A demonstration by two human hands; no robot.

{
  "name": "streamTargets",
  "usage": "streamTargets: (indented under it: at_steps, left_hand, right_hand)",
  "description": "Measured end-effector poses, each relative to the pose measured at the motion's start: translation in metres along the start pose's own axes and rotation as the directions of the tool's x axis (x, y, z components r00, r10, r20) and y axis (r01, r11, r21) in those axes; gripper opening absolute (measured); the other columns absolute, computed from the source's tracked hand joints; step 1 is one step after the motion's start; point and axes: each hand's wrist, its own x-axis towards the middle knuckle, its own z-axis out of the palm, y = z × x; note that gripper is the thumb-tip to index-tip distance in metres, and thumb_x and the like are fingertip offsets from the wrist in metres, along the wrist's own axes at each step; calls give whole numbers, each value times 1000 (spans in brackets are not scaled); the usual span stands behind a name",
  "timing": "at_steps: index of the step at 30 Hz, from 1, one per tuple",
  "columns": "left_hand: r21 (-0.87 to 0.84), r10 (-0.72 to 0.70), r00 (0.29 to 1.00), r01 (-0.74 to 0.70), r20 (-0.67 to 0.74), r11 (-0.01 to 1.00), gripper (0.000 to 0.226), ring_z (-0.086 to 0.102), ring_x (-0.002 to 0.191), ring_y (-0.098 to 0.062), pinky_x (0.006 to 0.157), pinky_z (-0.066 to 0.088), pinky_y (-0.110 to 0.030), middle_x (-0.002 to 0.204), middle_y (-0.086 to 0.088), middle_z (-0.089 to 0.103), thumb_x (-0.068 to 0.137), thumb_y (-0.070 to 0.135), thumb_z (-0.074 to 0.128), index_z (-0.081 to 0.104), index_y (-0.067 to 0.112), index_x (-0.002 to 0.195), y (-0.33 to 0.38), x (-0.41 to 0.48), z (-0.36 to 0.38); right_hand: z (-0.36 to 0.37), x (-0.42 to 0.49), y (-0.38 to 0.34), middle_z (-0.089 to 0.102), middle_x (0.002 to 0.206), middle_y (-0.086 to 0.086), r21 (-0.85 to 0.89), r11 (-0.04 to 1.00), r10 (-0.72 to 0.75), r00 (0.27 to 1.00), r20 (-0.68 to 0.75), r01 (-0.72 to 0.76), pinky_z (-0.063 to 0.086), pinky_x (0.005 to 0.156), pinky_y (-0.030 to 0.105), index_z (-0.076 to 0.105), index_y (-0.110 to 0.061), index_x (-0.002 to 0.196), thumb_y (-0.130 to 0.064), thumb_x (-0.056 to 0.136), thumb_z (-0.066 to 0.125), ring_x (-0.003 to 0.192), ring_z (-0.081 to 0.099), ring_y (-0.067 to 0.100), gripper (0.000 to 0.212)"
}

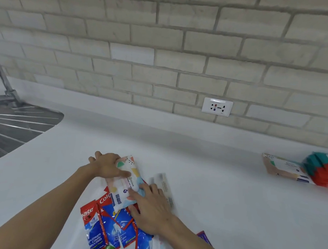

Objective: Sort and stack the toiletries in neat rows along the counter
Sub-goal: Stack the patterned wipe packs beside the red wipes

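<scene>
We are laying our right hand [152, 204] flat, fingers nearly straight, on the near end of the wipes pack [126, 184], while our left hand [107, 167] is pressing its far left edge, fingers spread. The pack, white with pastel blotches, is lying between both hands atop red-and-blue toothpaste boxes [117, 228]. Well off to the right, a second wipes pack [285, 170] is lying against red-and-teal packets [323, 169].

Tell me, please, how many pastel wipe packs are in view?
2. One pack lies between the left hand and right hand on the toothpaste boxes; the other far right, beside the red-and-teal packs. Others may be hidden.
</scene>
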Motion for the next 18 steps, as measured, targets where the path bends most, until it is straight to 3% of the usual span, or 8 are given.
streamTargets:
  at_steps: [4, 7, 9, 13, 18]
  left_hand:
    - [-86, 61, 997, -58, 38, 995, 57, 56, 100, -21, 89, 46, -39, 95, 9, 67, 58, 75, 68, 64, 31, 93, 4, 1, -15]
    - [-212, 145, 987, -128, 68, 969, 47, 70, 81, -13, 72, 59, -28, 90, 8, 72, 62, 59, 80, 63, 24, 90, 7, -1, -21]
    - [-220, 169, 984, -152, 61, 964, 51, 70, 79, -12, 63, 58, -22, 96, 8, 70, 62, 55, 82, 61, 21, 94, 8, -3, -24]
    - [-217, 164, 986, -153, 35, 964, 77, 67, 88, -14, 63, 56, -20, 114, 6, 55, 58, 54, 85, 49, 21, 118, 10, -6, -30]
    - [-279, 243, 968, -218, 60, 935, 64, 72, 76, -15, 67, 61, -29, 106, 4, 69, 57, 48, 88, 60, 19, 107, 17, -8, -39]
  right_hand:
    - [1, 0, -2, 31, 151, 10, 8, 1000, 18, 1000, 16, -18, 23, 114, 46, 32, -31, 147, -48, 98, 31, 132, 26, 32, 52]
    - [2, -1, -1, 30, 152, 8, 17, 1000, 17, 1000, 24, -17, 23, 114, 46, 31, -32, 147, -49, 98, 31, 133, 25, 32, 52]
    - [3, -1, -1, 29, 153, 8, 29, 999, 15, 1000, 24, -15, 22, 115, 46, 30, -32, 147, -50, 98, 31, 135, 24, 31, 52]
    - [3, -2, 0, 30, 153, 6, 68, 998, 14, 999, 31, -16, 21, 116, 46, 30, -34, 146, -51, 97, 33, 137, 23, 29, 52]
    - [-1, -4, 2, 31, 151, -1, 196, 980, 29, 999, 36, -35, 25, 115, 41, 30, -37, 145, -49, 97, 37, 136, 24, 23, 50]
